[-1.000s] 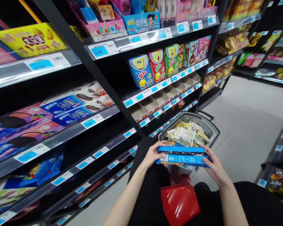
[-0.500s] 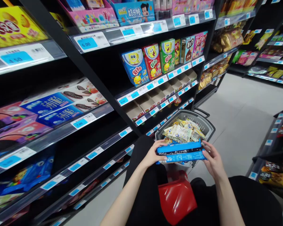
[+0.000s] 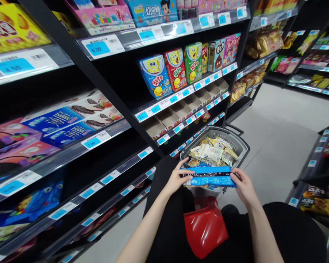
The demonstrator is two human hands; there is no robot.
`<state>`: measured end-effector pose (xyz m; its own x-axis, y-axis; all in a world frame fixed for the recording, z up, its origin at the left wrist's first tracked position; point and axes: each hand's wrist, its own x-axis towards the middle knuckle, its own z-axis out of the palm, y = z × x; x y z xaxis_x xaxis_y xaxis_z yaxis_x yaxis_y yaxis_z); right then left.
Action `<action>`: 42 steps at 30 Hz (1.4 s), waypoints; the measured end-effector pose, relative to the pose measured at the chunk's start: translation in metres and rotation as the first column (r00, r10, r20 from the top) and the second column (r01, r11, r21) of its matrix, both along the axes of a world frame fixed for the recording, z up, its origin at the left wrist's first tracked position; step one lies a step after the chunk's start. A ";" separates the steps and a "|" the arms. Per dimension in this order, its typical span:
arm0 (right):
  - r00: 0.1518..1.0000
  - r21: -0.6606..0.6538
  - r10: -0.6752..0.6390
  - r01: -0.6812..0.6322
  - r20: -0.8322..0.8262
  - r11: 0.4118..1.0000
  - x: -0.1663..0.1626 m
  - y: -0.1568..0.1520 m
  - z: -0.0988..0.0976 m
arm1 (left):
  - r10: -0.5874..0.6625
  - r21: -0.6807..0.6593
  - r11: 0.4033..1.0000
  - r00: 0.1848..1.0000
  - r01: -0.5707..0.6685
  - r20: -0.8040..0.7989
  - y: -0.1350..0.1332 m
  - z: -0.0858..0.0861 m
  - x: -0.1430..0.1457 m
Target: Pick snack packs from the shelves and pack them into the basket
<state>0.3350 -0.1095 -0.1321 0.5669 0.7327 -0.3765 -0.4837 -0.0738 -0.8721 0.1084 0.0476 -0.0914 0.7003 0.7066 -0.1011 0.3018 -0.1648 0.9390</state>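
White characters on the blue carton point(image 3: 153, 11) on the upper shelf read 奶乐棒. Below it, 好多鱼 stands on the blue box point(image 3: 155, 76), the red box point(image 3: 175, 69) and the green box point(image 3: 193, 63); 蘑古力 appears on the pale blue box point(image 3: 218, 54) and the pink box point(image 3: 229, 52). At left, 汉堡 can be read on the yellow box point(image 3: 16, 27), and 薄脆 on the biscuit box point(image 3: 55, 119). The large upper price tag point(image 3: 101, 46) says 6.00, the tag beneath the yellow box point(image 3: 15, 65) 4.50, the tag under the biscuits point(image 3: 95, 140) 7.00, and the tag below the blue box point(image 3: 142, 116) 4.50. Print on the held packet point(image 3: 211, 180) is too small to make out.
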 end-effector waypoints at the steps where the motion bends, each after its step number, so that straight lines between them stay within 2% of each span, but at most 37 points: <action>1: 1.000 -0.009 -0.007 0.007 0.003 1.000 -0.002 0.002 -0.002 | -0.013 -0.003 1.000 1.000 0.013 -0.024 0.000 0.001 0.001; 4: 0.986 -0.031 -0.139 0.143 0.092 0.989 -0.009 0.008 -0.008 | -0.051 -0.038 0.998 0.994 0.047 -0.095 0.001 0.001 0.003; 6: 0.948 -0.027 -0.255 0.265 0.191 0.964 -0.014 0.011 -0.012 | -0.057 -0.062 0.997 0.990 0.050 -0.126 0.001 -0.001 0.005; 8: 0.915 -0.010 -0.311 0.325 0.257 0.946 -0.016 0.013 -0.014 | -0.047 -0.078 0.996 0.989 0.036 -0.139 0.001 -0.002 0.006; 11: 0.938 0.016 -0.276 0.279 0.210 0.960 -0.014 0.013 -0.010 | -0.015 -0.099 0.995 0.992 0.002 -0.128 0.002 -0.003 0.006; 15: 0.996 0.017 -0.082 0.082 0.027 0.996 -0.007 0.009 -0.001 | 0.033 -0.101 0.994 0.995 -0.043 -0.097 0.002 -0.003 0.005; 18: 1.000 0.008 0.005 -0.005 -0.013 1.000 -0.004 0.006 0.001 | 0.036 -0.112 0.993 0.996 -0.045 -0.085 0.002 -0.003 0.003; 23: 0.997 -0.015 -0.074 0.075 0.030 0.997 0.003 0.004 -0.004 | 0.045 -0.149 0.987 0.996 -0.056 -0.074 0.004 -0.002 0.003; 25: 0.993 -0.008 -0.118 0.118 -0.002 0.993 0.000 0.006 -0.006 | 0.078 -0.177 0.981 0.996 -0.084 -0.044 0.002 -0.005 0.005; 28: 0.960 0.052 -0.207 0.220 -0.187 0.974 -0.020 0.012 -0.008 | 0.224 -0.207 0.952 0.974 -0.224 -0.024 -0.014 -0.014 0.011; 31: 0.926 0.037 -0.245 0.266 -0.286 0.963 -0.055 0.023 -0.014 | 0.364 -0.154 0.916 0.929 -0.370 -0.063 -0.038 -0.024 0.020; 33: 0.927 -0.016 -0.244 0.250 -0.285 0.968 -0.070 0.028 -0.019 | 0.321 -0.128 0.935 0.943 -0.330 -0.091 -0.049 -0.026 0.023; 34: 0.931 -0.039 -0.242 0.241 -0.274 0.970 -0.072 0.029 -0.021 | 0.235 -0.164 0.954 0.966 -0.250 -0.107 -0.051 -0.025 0.023; 36: 0.951 -0.064 -0.197 0.187 -0.237 0.980 -0.063 0.028 -0.022 | -0.009 -0.327 0.945 0.995 -0.024 -0.099 -0.045 -0.020 0.021; 37: 0.966 -0.066 -0.134 0.123 -0.220 0.990 -0.053 0.025 -0.021 | -0.103 -0.405 0.912 0.992 0.067 -0.068 -0.040 -0.017 0.018; 38: 0.977 -0.062 -0.038 0.025 -0.212 0.998 -0.043 0.022 -0.019 | -0.141 -0.453 0.884 0.990 0.113 -0.029 -0.033 -0.014 0.016; 40: 0.960 -0.039 0.185 -0.197 -0.210 0.980 -0.024 0.016 -0.010 | -0.066 -0.454 0.887 0.996 0.086 0.060 -0.021 -0.011 0.012; 42: 0.904 0.007 0.385 -0.390 -0.188 0.921 -0.015 0.012 0.001 | 0.051 -0.392 0.920 0.989 0.007 0.136 -0.014 -0.008 0.010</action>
